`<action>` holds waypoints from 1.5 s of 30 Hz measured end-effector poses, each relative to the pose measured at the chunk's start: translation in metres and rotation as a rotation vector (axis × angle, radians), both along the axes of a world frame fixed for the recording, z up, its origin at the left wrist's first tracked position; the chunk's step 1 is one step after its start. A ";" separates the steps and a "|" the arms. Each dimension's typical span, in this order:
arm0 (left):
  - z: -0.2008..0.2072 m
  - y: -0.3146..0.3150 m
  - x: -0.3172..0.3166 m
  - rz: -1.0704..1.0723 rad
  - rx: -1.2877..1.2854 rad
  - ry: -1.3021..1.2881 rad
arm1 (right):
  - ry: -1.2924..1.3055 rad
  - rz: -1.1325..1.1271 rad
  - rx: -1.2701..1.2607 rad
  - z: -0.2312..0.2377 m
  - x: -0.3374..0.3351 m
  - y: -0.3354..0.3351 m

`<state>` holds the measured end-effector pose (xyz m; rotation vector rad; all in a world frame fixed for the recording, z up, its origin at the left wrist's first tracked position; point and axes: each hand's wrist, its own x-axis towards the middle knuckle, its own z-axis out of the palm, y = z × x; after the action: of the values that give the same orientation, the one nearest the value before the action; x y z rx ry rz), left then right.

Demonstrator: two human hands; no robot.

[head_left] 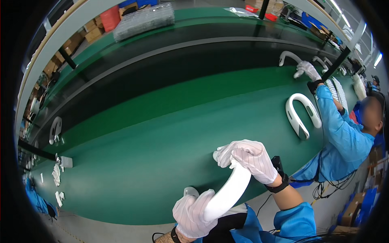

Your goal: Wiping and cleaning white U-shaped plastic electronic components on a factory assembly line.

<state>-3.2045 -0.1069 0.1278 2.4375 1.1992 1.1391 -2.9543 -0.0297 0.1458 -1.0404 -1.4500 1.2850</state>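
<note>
A white, U-shaped neck fan [230, 192] is held between my two gloved hands above the near edge of the green table. My left hand [195, 214] is wrapped round its lower left part, and one rounded end shows past the fingers. Closed over the opposite part is my right hand [250, 158], with the other end poking out beyond the fingertips. A scrap of white, maybe cloth, shows under the right fingers; I cannot tell for sure. Both gloves are white with thin stripes.
Another neck fan [290, 112] lies on the table to the right. Beside it a co-worker in blue reaches a gloved hand [308, 71] to a neck fan [287, 54] by the dark belt [170, 69]. At far left are a neck fan [52, 131] and white gloves [56, 175].
</note>
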 end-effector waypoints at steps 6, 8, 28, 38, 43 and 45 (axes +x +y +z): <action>-0.016 -0.009 0.004 0.012 0.032 -0.008 | -0.496 -0.072 0.628 0.041 -0.036 -0.037; -0.016 -0.008 0.004 -0.044 -0.025 -0.077 | -0.554 -0.071 0.746 0.019 -0.043 -0.049; -0.004 0.015 0.015 0.157 0.056 -0.154 | -0.552 -0.332 0.636 -0.018 -0.015 -0.013; -0.015 0.015 0.007 0.270 -0.040 -0.238 | -0.596 -0.038 0.615 0.015 -0.035 0.009; -0.010 0.029 0.005 0.421 0.005 -0.245 | -0.085 -0.384 -0.135 -0.106 -0.055 -0.018; -0.007 0.030 0.001 0.499 -0.047 -0.308 | -0.034 -0.420 -0.239 -0.100 -0.072 -0.021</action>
<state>-3.2031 -0.0765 0.1205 1.8790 1.7480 1.5197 -3.0260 -0.0509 0.0460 -1.4429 -1.0417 1.1511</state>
